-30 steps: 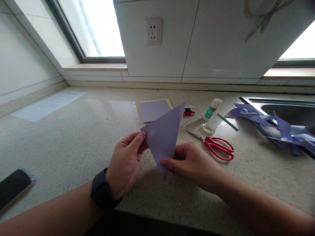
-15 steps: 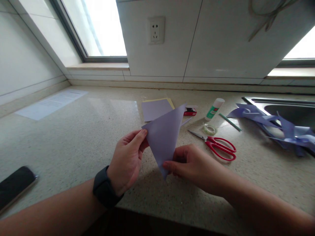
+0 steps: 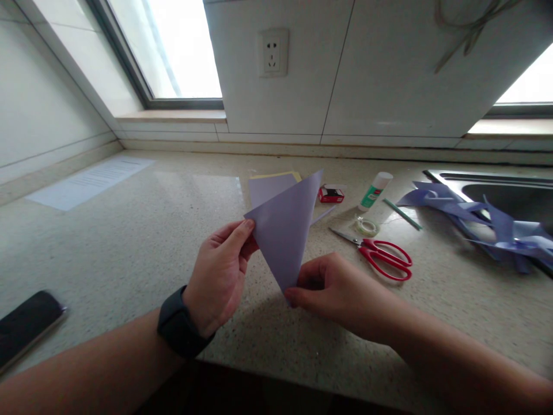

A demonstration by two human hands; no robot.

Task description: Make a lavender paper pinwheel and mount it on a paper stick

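Observation:
A lilac paper folded into a triangle [image 3: 284,230] is held up over the speckled countertop [image 3: 129,242]. My left hand [image 3: 218,276], with a black watch on its wrist, pinches the triangle's left corner. My right hand [image 3: 337,288] pinches its bottom point between thumb and fingers. The third corner points up and to the right, free. Behind the triangle a stack of lilac and yellow sheets [image 3: 268,185] lies flat.
Red scissors [image 3: 380,256], a tape roll [image 3: 367,226], a glue stick [image 3: 374,191], a small red box [image 3: 332,195] and a green stick [image 3: 401,214] lie to the right. Lilac paper scraps [image 3: 475,219] spill over the sink rim [image 3: 488,180]. A phone [image 3: 26,325] and a printed sheet [image 3: 90,181] lie left.
Both hands have lifted the triangle slightly, and its top corner now points higher. My right hand's pinch has slid down to the very bottom point.

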